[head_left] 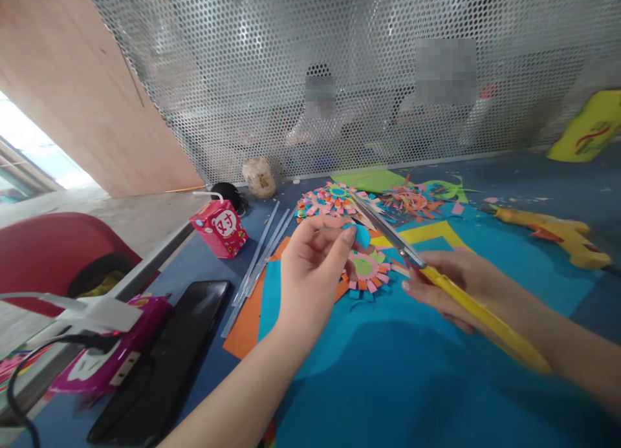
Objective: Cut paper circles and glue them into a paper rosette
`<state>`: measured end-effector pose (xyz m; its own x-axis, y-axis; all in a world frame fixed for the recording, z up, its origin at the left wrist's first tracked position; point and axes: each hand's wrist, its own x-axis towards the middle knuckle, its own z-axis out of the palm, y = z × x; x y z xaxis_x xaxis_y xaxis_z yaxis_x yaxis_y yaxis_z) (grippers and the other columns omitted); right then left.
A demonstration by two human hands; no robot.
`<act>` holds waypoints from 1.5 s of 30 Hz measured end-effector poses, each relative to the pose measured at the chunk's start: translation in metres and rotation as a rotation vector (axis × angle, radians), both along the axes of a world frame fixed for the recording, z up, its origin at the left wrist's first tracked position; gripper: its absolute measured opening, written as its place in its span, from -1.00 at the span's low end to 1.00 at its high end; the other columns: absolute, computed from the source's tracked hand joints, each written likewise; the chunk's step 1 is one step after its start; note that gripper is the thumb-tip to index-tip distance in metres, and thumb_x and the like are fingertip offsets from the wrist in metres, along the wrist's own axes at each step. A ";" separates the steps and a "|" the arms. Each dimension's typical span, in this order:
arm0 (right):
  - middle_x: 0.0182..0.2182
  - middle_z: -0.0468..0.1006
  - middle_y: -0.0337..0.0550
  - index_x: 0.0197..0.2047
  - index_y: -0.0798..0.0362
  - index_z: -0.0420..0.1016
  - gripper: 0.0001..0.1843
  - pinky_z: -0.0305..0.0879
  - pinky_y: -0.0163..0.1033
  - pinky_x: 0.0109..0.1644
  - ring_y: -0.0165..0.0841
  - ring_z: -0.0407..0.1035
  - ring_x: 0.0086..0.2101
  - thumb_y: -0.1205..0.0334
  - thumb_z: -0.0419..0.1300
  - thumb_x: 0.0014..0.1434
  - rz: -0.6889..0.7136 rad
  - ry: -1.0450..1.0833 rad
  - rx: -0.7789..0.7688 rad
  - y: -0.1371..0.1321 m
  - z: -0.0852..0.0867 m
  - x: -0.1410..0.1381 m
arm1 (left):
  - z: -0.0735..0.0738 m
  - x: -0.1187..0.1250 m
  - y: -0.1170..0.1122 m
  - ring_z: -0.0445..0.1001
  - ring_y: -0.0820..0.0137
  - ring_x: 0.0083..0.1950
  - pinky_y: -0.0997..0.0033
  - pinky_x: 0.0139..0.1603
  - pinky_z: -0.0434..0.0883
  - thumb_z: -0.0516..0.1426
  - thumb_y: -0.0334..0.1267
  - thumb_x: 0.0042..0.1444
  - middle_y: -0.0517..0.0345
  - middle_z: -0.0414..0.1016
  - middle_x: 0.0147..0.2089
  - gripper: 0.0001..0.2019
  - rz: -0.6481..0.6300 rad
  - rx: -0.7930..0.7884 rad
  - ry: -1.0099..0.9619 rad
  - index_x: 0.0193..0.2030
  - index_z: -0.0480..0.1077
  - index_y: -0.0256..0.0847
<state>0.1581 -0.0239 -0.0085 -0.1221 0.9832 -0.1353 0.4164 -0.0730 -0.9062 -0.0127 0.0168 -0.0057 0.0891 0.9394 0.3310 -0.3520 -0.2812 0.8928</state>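
My left hand pinches a small rounded piece of blue paper between thumb and fingers. My right hand is closed around yellow-handled scissors, whose metal blades point up and left, just past the blue piece. Whether the blades touch the paper I cannot tell. Below and behind my left fingers lies a fringed paper flower in pink, orange and blue with a green centre. Farther back is a pile of similar fringed paper flowers. Large blue paper sheets lie under both hands.
A yellow glue gun lies at right. Paper scraps are heaped behind the scissors. Clear glue sticks, a red drink carton with a straw, and a black phone stand or lie at left. A perforated metal screen rises at the back.
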 end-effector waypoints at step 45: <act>-0.62 0.20 -0.37 -0.44 0.02 0.26 -0.62 0.04 -0.46 -0.69 -0.57 0.02 -0.69 -0.14 0.12 0.05 0.129 -0.091 0.139 0.002 -0.022 0.011 | 0.004 0.004 -0.009 0.49 0.48 -0.51 0.63 -0.67 0.37 0.23 -0.39 -0.03 0.24 0.48 -0.55 -0.89 0.049 -0.064 -0.119 -0.43 0.35 -0.25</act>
<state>0.1691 -0.0215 -0.0303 -0.2415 0.9703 -0.0151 0.4944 0.1096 -0.8623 -0.0086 0.0076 -0.0012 0.0057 0.9613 0.2754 -0.4438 -0.2444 0.8621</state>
